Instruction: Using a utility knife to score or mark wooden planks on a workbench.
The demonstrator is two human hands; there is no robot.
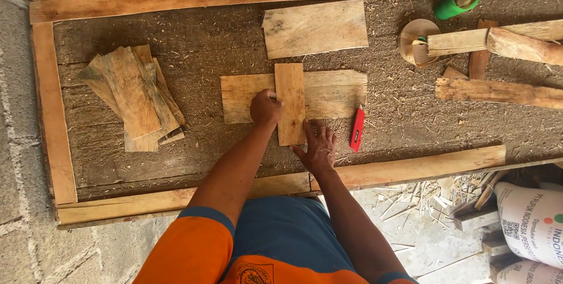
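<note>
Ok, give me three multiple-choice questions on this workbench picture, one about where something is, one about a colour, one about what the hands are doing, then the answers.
1. Where does the stack of thin boards lie?
A. left of the hands
B. right of the hands
C. off the bench

2. What colour is the flat tool beside the right hand?
A. blue
B. red
C. yellow

3. How does the narrow upright board sit?
A. lifted in the air
B. leaning on the green cup
C. flat across the wide board, both hands on it

Answers:
1 A, the stack sits toward the bench's left frame.
2 B, it is plainly red.
3 C, the left hand presses its left edge and the right hand touches its lower end.
</note>
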